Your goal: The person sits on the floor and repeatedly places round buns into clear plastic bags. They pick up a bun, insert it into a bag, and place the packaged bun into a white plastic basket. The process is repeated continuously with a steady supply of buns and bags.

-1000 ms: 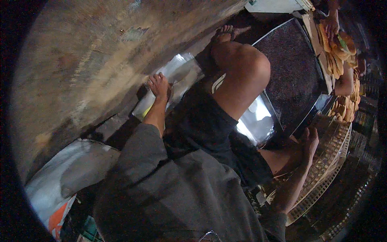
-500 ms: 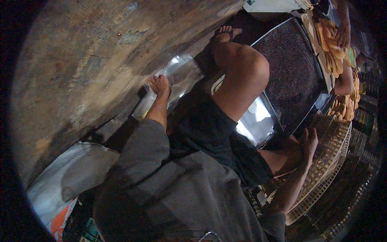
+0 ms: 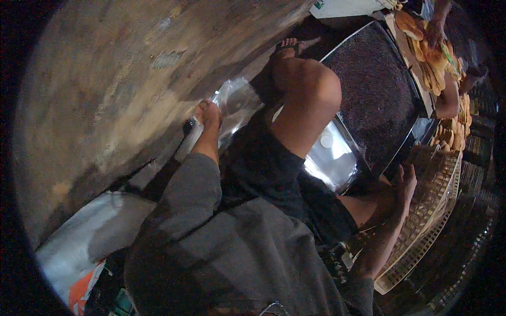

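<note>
My left hand point(image 3: 210, 114) is closed on the edge of clear plastic bags point(image 3: 240, 97), which lie beside my left thigh along a worn wooden panel. The fingertips are partly hidden against the plastic. My right hand point(image 3: 405, 183) rests next to my bent right leg, close to a slatted plastic crate point(image 3: 429, 181). Its fingers are loosely stretched and nothing shows in them. Between my legs lies a shiny stack of clear plastic point(image 3: 333, 158), with a small pale round patch on it.
A dark speckled panel with a pale rim point(image 3: 377, 89) lies beyond my knee. At the right, another person's hand point(image 3: 435, 34) is over long bread rolls point(image 3: 433, 71), and more rolls point(image 3: 450, 134) lie nearer. A pale sack point(image 3: 100, 221) is at the lower left.
My left hand stays on the plastic bags, whose sheets have shifted and glint differently. The other person's hand has moved over the bread. My right hand is nearly still; the view has shifted slightly.
</note>
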The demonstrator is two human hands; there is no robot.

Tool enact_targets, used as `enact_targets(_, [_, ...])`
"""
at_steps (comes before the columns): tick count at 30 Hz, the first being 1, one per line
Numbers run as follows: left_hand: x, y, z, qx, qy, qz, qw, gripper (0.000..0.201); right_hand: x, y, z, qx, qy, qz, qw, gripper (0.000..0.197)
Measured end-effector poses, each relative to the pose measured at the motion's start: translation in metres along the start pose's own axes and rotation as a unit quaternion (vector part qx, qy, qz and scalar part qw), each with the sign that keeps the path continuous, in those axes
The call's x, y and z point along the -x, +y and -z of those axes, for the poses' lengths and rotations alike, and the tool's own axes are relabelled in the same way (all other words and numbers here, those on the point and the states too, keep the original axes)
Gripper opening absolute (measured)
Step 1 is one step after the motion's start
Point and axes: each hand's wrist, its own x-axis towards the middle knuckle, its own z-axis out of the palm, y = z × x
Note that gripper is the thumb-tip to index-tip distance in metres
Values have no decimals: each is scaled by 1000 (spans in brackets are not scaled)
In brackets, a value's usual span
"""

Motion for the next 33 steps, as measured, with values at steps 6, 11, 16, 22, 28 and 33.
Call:
enact_targets(6, [15, 17, 31, -19, -129, -18, 991, 35, 5, -12, 2, 15, 1, -4, 1000, 25])
enact_targets(11, [0, -1, -29, -90, 49, -43, 994, 37, 5, -23, 8, 34, -22, -50, 998, 25])
enact_targets(16, [6, -3, -2, -94, -116, -39, 988, 36, -2, -27, 1, -23, -21, -39, 999, 24])
enact_targets(22, [24, -5, 87, 42, -134, -99, 985, 35, 1, 1, 2, -23, 14, -7, 1000, 24])
enact_targets(28, [66, 7, 292, 299, -124, -168, 931, 38, -14, -51, -14, -227, 12, 30, 973, 35])
enact_targets(33, [143, 78, 444, 470, -51, -278, 836, 30, -16, -190, -13, -397, -30, 142, 906, 43])
